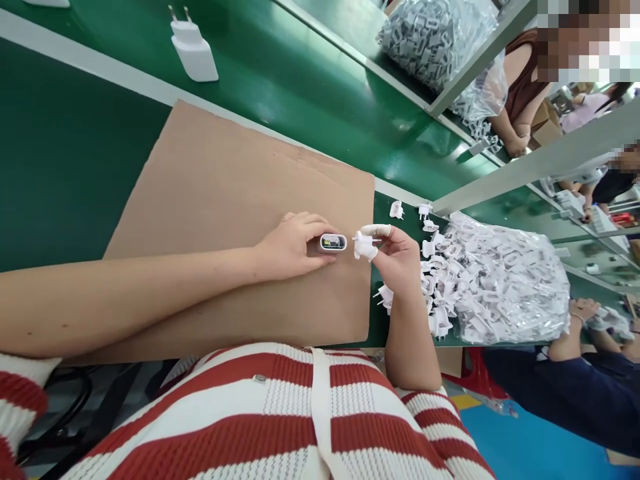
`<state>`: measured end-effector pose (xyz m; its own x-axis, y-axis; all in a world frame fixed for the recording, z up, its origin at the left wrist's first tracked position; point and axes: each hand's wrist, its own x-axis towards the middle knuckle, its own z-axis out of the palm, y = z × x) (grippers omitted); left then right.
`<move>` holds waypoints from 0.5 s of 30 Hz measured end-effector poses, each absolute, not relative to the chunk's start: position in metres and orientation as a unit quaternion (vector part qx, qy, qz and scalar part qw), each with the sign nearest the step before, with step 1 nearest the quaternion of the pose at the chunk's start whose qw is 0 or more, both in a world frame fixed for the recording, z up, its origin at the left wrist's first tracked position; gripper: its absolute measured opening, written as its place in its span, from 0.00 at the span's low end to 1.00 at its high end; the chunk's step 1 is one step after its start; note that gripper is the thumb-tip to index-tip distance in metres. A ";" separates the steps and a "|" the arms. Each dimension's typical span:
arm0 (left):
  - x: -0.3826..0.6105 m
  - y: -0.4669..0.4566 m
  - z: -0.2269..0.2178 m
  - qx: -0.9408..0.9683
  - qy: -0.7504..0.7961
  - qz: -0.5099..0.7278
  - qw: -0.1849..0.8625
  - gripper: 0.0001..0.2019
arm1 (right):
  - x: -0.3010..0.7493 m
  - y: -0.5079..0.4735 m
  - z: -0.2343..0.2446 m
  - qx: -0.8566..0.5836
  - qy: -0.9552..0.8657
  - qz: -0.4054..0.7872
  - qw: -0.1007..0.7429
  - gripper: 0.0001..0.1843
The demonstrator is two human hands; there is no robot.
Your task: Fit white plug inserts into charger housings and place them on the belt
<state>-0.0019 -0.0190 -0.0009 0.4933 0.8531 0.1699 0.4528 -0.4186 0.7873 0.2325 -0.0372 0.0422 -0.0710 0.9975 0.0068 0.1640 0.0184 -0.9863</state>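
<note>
Over the brown cardboard sheet [240,180], my left hand [290,247] is closed around a white charger housing [333,243]. Its open end faces right, and a circuit board shows inside. Just to the right, my right hand [395,250] pinches a white plug cap [366,244] with two metal pins, thumb and forefinger covered by white finger cots. A small gap separates the cap from the housing. Loose plug caps [440,280] lie scattered beside my right wrist.
A clear bag of white plug caps [510,280] rests at the right. One assembled charger [195,50] lies on the green surface [280,80] beyond the cardboard. Another bag of parts [440,40] sits behind a metal frame post [530,167]. Co-workers are at the right.
</note>
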 end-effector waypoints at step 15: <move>-0.006 -0.010 -0.010 0.808 0.370 0.295 0.352 0.16 | 0.222 -0.040 0.037 -0.440 -0.784 0.164 0.406 0.14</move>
